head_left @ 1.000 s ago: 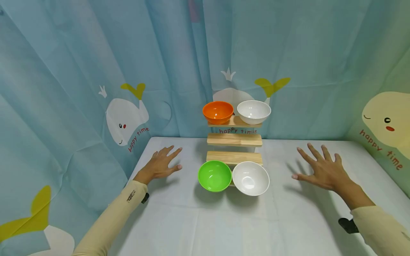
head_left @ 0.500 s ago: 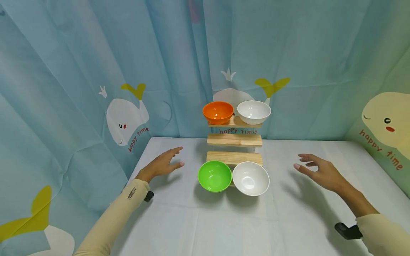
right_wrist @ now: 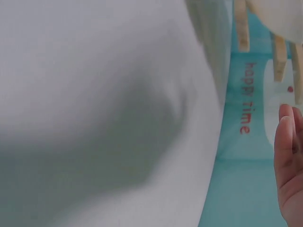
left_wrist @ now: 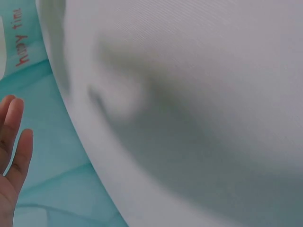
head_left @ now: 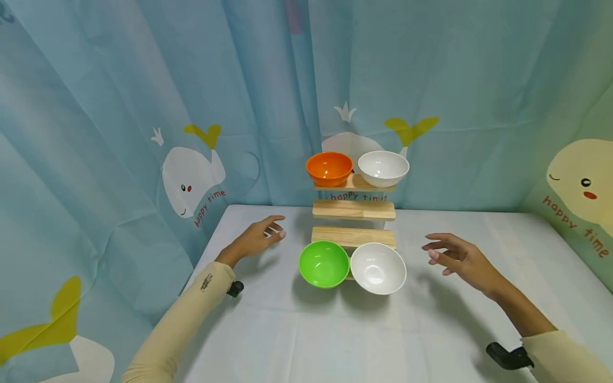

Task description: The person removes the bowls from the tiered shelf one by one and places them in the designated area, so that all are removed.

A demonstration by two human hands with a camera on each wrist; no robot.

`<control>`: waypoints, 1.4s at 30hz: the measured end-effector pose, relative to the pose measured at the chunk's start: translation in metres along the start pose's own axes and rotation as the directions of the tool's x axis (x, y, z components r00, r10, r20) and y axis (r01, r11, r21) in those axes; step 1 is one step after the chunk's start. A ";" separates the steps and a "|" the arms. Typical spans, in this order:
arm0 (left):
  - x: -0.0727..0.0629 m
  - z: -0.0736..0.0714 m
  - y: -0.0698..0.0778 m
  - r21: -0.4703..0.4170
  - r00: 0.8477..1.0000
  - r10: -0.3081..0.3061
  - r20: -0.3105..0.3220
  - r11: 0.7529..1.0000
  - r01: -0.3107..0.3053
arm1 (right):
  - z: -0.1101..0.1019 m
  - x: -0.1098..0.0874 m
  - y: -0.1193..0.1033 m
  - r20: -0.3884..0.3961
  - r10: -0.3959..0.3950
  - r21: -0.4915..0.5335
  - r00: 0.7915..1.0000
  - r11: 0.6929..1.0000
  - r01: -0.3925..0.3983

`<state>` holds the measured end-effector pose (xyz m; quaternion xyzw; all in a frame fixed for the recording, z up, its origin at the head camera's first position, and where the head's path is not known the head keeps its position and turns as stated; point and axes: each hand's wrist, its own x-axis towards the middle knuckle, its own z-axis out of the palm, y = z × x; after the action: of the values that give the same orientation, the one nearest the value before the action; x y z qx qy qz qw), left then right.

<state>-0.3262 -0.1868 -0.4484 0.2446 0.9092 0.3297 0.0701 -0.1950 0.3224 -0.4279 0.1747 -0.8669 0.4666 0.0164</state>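
Observation:
In the head view my left hand [head_left: 255, 239] hovers over the table left of a stepped wooden rack [head_left: 354, 209], fingers loosely bent and holding nothing. My right hand [head_left: 463, 260] hangs over the table on the rack's right side, relaxed, with nothing in it. A green bowl [head_left: 324, 264] sits at the left of the rack's lowest step, beside a white bowl [head_left: 378, 268]. On the top step stand an orange bowl [head_left: 329, 169] at left and a second white bowl [head_left: 383, 168] at right. The two middle steps hold nothing. Part of the right hand [right_wrist: 289, 165] shows in the right wrist view.
A white cloth covers the table [head_left: 335, 340]. Behind and to both sides hangs a light blue curtain [head_left: 278, 96] with whale prints, close behind the rack. Each wrist carries a small black device [head_left: 510, 356] under the sleeve's edge.
Both hands have moved inward toward the rack. Their fingers, spread wide a second ago, are now loosely bent. The bowls stay on their steps.

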 end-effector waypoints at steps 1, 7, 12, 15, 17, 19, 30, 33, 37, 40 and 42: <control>0.002 0.001 0.001 -0.006 1.000 0.001 -0.001 1.000 -0.001 | 0.001 0.000 -0.002 0.012 0.003 0.012 1.000 1.000 -0.003; 0.009 0.007 0.008 -0.055 1.000 0.005 -0.005 0.998 -0.005 | 0.008 0.001 -0.011 0.094 0.039 0.051 0.995 0.998 -0.044; 0.014 0.013 0.012 -0.079 1.000 0.005 0.005 0.997 -0.004 | 0.014 0.002 -0.013 0.159 0.018 0.069 0.987 0.997 -0.029; 0.016 0.014 0.016 -0.090 1.000 0.012 0.016 0.996 -0.010 | 0.019 0.003 -0.015 0.194 0.018 0.073 0.981 0.997 -0.032; 0.016 0.015 0.019 -0.095 1.000 0.020 0.018 0.995 -0.018 | 0.022 0.004 -0.017 0.216 0.027 0.077 0.976 0.996 -0.045; 0.018 0.016 0.021 -0.106 1.000 0.024 0.020 0.994 -0.022 | 0.025 0.004 -0.018 0.231 0.042 0.080 0.972 0.995 -0.062; 0.029 0.025 0.029 -0.345 0.993 0.083 0.081 0.937 -0.050 | 0.032 0.005 -0.025 0.256 0.037 0.107 0.966 0.992 -0.066; 0.031 0.027 0.031 -0.390 0.992 0.092 0.084 0.920 -0.052 | 0.034 0.007 -0.025 0.263 0.043 0.106 0.964 0.992 -0.073; 0.033 0.030 0.033 -0.411 0.991 0.109 0.081 0.909 -0.067 | 0.035 0.008 -0.024 0.268 0.073 0.101 0.961 0.989 -0.104; 0.034 0.032 0.034 -0.408 0.989 0.115 0.089 0.910 -0.070 | 0.036 0.009 -0.024 0.270 0.088 0.102 0.959 0.988 -0.119; 0.035 0.032 0.036 -0.407 0.989 0.111 0.099 0.911 -0.062 | 0.035 0.009 -0.025 0.266 0.087 0.098 0.960 0.988 -0.117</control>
<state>-0.3326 -0.1273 -0.4492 0.2843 0.8042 0.4972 0.1589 -0.1912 0.2789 -0.4255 0.1904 -0.8416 0.4879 -0.1318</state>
